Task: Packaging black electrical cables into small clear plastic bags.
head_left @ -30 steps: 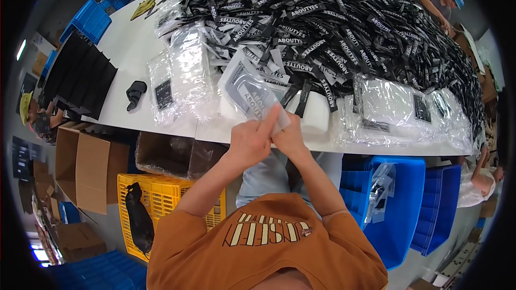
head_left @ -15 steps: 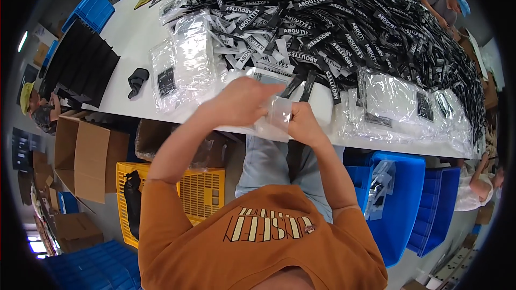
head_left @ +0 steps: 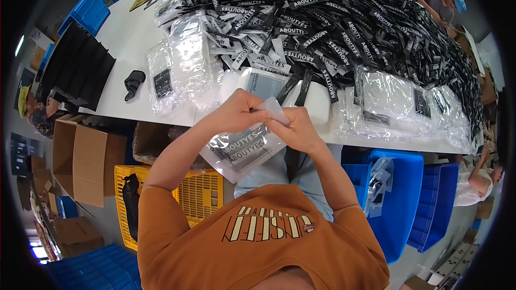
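Over the table's near edge, a clear plastic bag (head_left: pixel 228 157) with black-and-grey printed pieces inside hangs tilted between my two hands. My left hand (head_left: pixel 237 113) is closed on the bag's upper edge. Close beside it, my right hand (head_left: pixel 296 130) pinches the same edge, thumb and fingers together. Just beyond the hands lies a white stack (head_left: pixel 231 86) with a grey printed card (head_left: pixel 264 85) on it. Two black strips (head_left: pixel 304 88) lie to the right of the card.
A large heap of black printed strips (head_left: pixel 344 27) covers the table's far side. Clear-bag stacks lie left (head_left: pixel 185 59) and right (head_left: pixel 389 99). Below are a yellow crate (head_left: pixel 199 196), a blue bin (head_left: pixel 395 204) holding clear packets, and a cardboard box (head_left: pixel 88 161). Other people work around the table.
The bag has swung down from upright at the table edge to hang toward my lap, its printed contents now showing. Both hands have turned, still gripping its edge.
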A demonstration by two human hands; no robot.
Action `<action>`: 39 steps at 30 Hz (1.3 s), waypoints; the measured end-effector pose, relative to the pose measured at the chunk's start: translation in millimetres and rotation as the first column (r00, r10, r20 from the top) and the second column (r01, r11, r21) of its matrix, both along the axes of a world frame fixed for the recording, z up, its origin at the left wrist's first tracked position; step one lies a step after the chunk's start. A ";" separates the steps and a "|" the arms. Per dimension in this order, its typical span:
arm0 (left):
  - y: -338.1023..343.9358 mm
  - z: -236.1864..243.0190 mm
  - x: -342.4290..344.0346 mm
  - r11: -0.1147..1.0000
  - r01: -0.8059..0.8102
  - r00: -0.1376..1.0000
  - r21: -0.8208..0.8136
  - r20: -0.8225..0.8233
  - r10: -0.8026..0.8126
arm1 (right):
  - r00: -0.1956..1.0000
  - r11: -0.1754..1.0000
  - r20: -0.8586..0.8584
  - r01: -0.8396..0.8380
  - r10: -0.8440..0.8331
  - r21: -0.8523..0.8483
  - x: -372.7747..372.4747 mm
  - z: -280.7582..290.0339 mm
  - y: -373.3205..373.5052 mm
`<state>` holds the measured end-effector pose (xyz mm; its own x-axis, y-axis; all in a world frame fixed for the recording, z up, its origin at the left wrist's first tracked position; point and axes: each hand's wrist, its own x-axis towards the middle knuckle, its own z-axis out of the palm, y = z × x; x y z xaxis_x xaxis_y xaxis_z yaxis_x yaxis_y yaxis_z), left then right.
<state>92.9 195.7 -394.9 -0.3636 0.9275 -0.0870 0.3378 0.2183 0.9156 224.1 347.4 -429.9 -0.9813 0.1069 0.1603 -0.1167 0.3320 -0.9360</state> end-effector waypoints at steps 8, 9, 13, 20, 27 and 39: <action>-16.3 2.8 -0.3 0.997 -0.026 0.804 0.067 -0.591 0.061 | 0.997 0.986 -0.064 0.042 -0.032 0.159 9.3 -1.1 0.8; -12.5 4.0 7.9 0.988 0.078 0.633 0.133 -0.772 0.054 | 0.983 0.954 -0.180 0.092 -0.041 0.285 8.8 1.8 -3.3; 4.1 5.1 19.2 0.976 0.218 0.625 0.019 -0.770 -0.124 | 0.977 0.938 -0.212 0.101 -0.031 0.331 15.8 3.5 -1.2; -28.4 -27.1 -10.6 0.996 0.016 0.793 0.086 -0.608 0.039 | 0.970 0.957 0.198 0.083 -0.142 0.278 141.6 -4.5 128.6; -12.9 -51.7 -17.5 0.983 -0.176 0.843 0.040 -0.509 0.172 | 0.139 -0.521 -0.647 0.480 -0.749 0.706 325.4 15.4 228.1; 88.8 -85.4 6.0 0.952 -0.290 0.556 -0.097 -0.827 0.085 | 0.975 0.325 -0.218 0.195 0.036 0.925 -21.6 -32.8 99.9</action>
